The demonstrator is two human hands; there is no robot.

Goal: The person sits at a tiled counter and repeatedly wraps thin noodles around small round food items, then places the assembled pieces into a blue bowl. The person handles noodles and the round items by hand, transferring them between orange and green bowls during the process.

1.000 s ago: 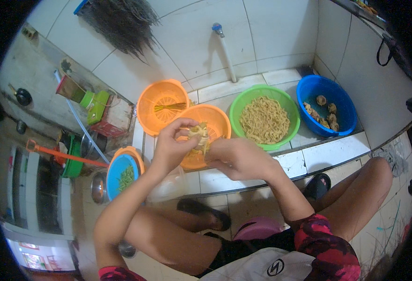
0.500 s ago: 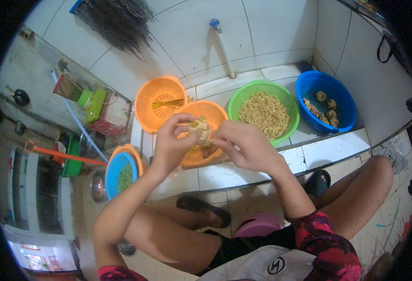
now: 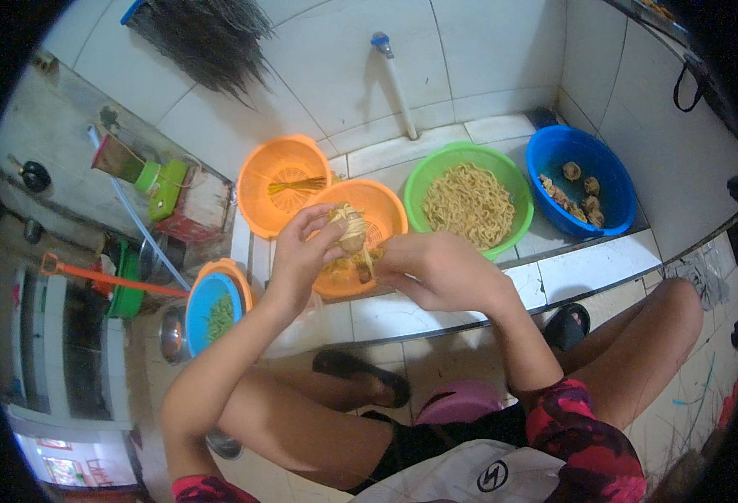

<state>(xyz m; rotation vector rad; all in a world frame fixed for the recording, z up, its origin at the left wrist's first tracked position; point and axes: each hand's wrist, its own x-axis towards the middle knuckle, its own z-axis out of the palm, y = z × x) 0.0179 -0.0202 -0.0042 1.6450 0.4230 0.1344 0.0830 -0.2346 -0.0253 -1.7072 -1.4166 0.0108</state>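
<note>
My left hand holds a round ball partly wrapped in pale yellow noodles, gripped between thumb and fingers. Close by on the right, my right hand pinches a noodle strand that hangs by the ball. Both hands are over the nearer orange basket, which has yellowish bits in it, partly hidden by my fingers. A green basin full of noodles stands to the right. Beyond it, a blue basin contains several noodle-wrapped balls and a pinkish-brown heap.
Thin yellowish sticks lie in the farther orange basket. At left, a light blue bowl holds chopped greens. A tap on a pipe rises behind the basins. A pink stool shows between my legs.
My left hand has turned the ball, showing more of its bare side. My right hand has drawn slightly down and away with the strand.
</note>
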